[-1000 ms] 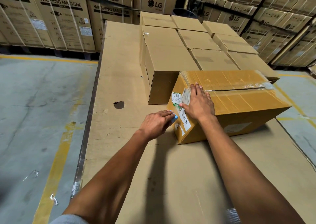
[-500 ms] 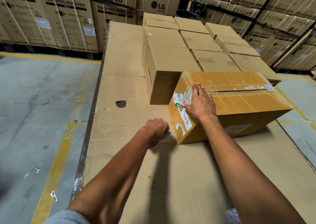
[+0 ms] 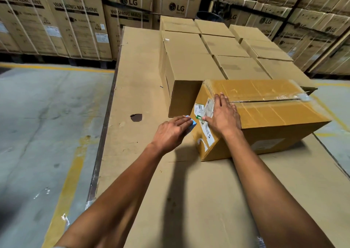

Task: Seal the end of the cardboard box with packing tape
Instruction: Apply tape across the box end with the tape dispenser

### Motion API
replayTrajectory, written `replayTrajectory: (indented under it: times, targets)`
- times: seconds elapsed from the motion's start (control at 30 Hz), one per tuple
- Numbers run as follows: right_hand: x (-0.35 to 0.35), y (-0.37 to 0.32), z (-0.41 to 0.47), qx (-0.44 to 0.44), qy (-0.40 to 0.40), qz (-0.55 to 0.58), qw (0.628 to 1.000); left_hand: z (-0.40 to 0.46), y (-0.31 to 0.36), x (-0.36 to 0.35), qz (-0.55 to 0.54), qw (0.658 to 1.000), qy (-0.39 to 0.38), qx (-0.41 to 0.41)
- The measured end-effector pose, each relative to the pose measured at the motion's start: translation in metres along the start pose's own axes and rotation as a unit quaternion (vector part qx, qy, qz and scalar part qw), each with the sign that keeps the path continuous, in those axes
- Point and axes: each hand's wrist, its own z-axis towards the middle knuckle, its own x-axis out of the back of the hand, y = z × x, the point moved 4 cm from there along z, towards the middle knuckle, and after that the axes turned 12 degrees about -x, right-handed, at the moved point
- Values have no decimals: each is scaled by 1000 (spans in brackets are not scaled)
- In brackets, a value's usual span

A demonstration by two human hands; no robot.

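Here, on the cardboard-covered platform (image 3: 144,88) near its right edge, the right hand (image 3: 223,117) lies flat, fingers spread, on the cardboard box (image 3: 269,118) end while the left hand (image 3: 171,132) presses a small blue thing (image 3: 191,123), fingers extended over it, against that end, probably smoothing tape next.

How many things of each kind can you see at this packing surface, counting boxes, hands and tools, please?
plain boxes: 9
taped box: 1
hands, left hand and right hand: 2
blue tool: 1
Total: 13

left hand (image 3: 171,133) curled, right hand (image 3: 223,116) flat — splayed
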Motion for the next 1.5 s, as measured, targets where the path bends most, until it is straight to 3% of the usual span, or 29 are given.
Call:
replayTrajectory:
  times: [0.1,0.27,0.4,0.47,0.57,0.7,0.8,1.07,1.27,1.5]
  targets:
    - [0,1,-2,9,15,24,1000,2,9,6,-6,1000,7,-17]
    - [13,-2,-25,114,148,80,979,5,15,19,-17,999,28,-28]
    - [13,-9,-46,186,125,167,960,6,16,39,-43,997,59,-29]
    - [20,-10,-48,167,65,255,950,6,18,51,-56,995,73,-29]
    - [24,-12,-45,138,-116,367,912,7,22,65,-45,995,77,-39]
    - [18,-14,-51,97,-367,514,769,10,28,81,-30,996,73,-38]
    - [11,-16,-59,97,-415,536,729,11,34,87,-25,996,61,-54]
    - [17,-16,-66,92,-379,608,691,13,47,105,-30,998,55,-33]
    - [28,-14,-65,79,-370,612,695,14,45,105,-27,999,45,-13]
    - [32,-14,-63,53,-369,608,701,12,50,104,57,998,4,-17]
